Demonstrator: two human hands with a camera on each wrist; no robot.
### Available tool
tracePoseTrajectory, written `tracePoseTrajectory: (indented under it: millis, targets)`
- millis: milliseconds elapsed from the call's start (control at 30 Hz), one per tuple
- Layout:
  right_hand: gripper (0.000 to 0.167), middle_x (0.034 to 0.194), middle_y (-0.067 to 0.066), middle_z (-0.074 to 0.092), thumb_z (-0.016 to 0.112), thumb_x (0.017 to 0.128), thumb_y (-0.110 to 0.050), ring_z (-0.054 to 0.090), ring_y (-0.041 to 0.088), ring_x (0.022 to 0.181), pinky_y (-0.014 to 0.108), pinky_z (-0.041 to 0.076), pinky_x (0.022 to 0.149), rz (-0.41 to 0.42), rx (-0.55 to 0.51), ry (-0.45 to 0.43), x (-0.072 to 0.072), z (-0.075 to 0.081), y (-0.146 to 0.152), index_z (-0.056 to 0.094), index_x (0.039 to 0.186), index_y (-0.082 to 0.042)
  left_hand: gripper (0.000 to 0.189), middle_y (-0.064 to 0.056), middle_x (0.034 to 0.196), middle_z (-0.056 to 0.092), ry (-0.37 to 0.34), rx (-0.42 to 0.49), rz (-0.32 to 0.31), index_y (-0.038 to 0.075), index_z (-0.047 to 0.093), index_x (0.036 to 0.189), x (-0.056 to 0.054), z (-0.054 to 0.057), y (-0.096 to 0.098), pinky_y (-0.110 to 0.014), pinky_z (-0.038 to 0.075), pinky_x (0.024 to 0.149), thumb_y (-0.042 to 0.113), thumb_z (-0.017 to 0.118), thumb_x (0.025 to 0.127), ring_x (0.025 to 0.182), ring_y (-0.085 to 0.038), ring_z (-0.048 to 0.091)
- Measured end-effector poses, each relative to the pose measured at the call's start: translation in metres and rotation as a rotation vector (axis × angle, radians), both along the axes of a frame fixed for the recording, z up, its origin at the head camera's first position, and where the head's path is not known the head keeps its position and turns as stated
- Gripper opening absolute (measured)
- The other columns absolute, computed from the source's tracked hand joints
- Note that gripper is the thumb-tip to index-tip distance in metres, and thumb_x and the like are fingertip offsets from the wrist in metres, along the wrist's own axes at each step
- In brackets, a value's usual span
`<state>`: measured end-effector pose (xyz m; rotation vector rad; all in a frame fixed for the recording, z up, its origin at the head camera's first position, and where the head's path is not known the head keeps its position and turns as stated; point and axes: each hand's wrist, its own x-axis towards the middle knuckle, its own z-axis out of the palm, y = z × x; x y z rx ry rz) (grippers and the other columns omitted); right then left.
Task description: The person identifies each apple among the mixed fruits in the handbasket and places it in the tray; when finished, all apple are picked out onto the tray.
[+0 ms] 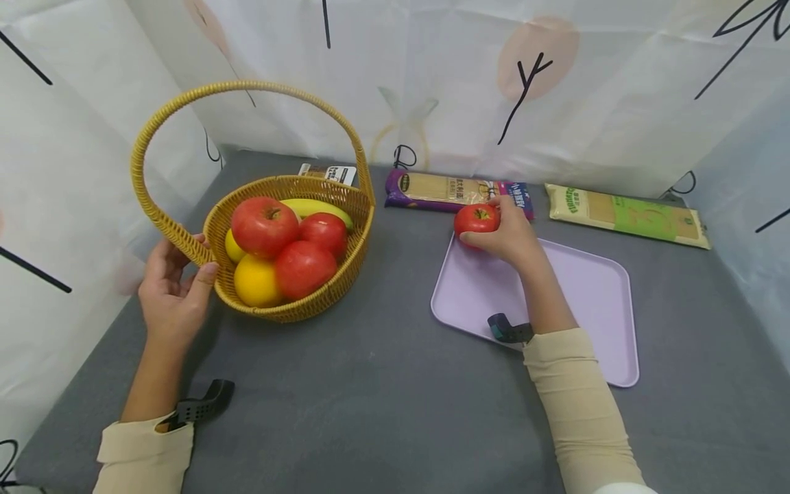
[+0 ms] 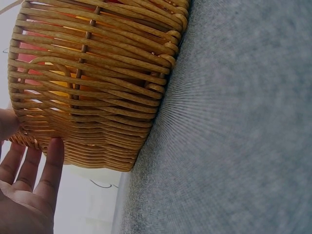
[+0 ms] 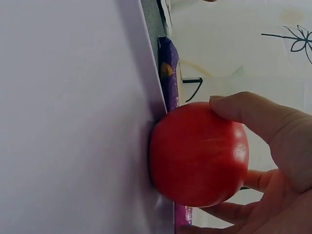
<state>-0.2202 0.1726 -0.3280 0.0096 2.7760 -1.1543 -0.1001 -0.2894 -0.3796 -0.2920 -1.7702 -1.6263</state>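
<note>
At the tray's far left corner, my right hand (image 1: 511,232) grips a red tomato (image 1: 478,218) between thumb and fingers. In the right wrist view the tomato (image 3: 200,155) sits against the rim of the pale purple tray (image 1: 592,302). My left hand (image 1: 175,288) holds the yellow wicker basket (image 1: 321,302) at its left side, by the foot of the handle. The left wrist view shows fingers (image 2: 51,170) against the woven wall. Inside the basket lie a large red fruit (image 1: 264,226), two smaller red fruits (image 1: 305,269), an orange-yellow fruit (image 1: 257,280), and a banana (image 1: 317,209).
Behind the tray lies a purple noodle packet (image 1: 444,190), with a green and clear one (image 1: 629,214) to its right. A small brown and white packet (image 1: 330,173) shows partly behind the basket. Patterned white cloth (image 1: 432,82) walls in the grey tabletop (image 1: 370,384).
</note>
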Motion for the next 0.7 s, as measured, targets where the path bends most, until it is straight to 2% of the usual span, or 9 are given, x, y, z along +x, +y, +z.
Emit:
tracePoseTrajectory:
  millis: [233,367,533,700]
  targets:
    - [0.088,0.141,0.026,0.041,0.076,0.085,-0.034,0.042,0.045,0.127,0.059,0.043,0.104,0.011,-0.026,-0.045,0.0,-0.004,0.003,0.022,0.149,-0.008,0.058,-0.022,0.125,0.06,0.005,-0.038,0.024,-0.006,0.052,0.139,-0.001,-0.001,-0.001,-0.018,0.053,0.088,-0.022,0.06,0.084,0.107,-0.026,0.058]
    - [0.089,0.14,0.027,0.041,0.074,0.087,-0.039,0.042,0.045,0.126,0.059,0.043,0.104,0.021,-0.021,-0.072,0.0,-0.007,0.005,0.017,0.149,-0.012,0.058,-0.023,0.125,0.06,0.012,-0.032,0.016,-0.007,0.051,0.139,-0.002,-0.002,-0.001,-0.019,0.053,0.089,-0.022,0.06,0.083,0.107,-0.026,0.058]
    - [0.086,0.137,0.026,0.043,0.075,0.087,-0.039,0.044,0.044,0.124,0.058,0.045,0.102,0.048,-0.02,-0.037,-0.001,-0.011,0.007,0.021,0.146,-0.01,0.058,-0.022,0.125,0.06,0.006,-0.04,0.029,-0.006,0.051,0.139,-0.003,-0.002,-0.001,-0.019,0.053,0.089,-0.02,0.062,0.084,0.107,-0.026,0.058]
    - [0.085,0.134,0.023,0.046,0.077,0.085,-0.04,0.046,0.041,0.122,0.057,0.047,0.1,0.087,-0.029,-0.01,-0.001,-0.014,0.007,0.025,0.146,-0.011,0.057,-0.021,0.124,0.061,-0.008,-0.01,0.024,-0.005,0.052,0.138,-0.002,-0.002,0.0,-0.018,0.053,0.088,-0.02,0.062,0.084,0.106,-0.026,0.058]
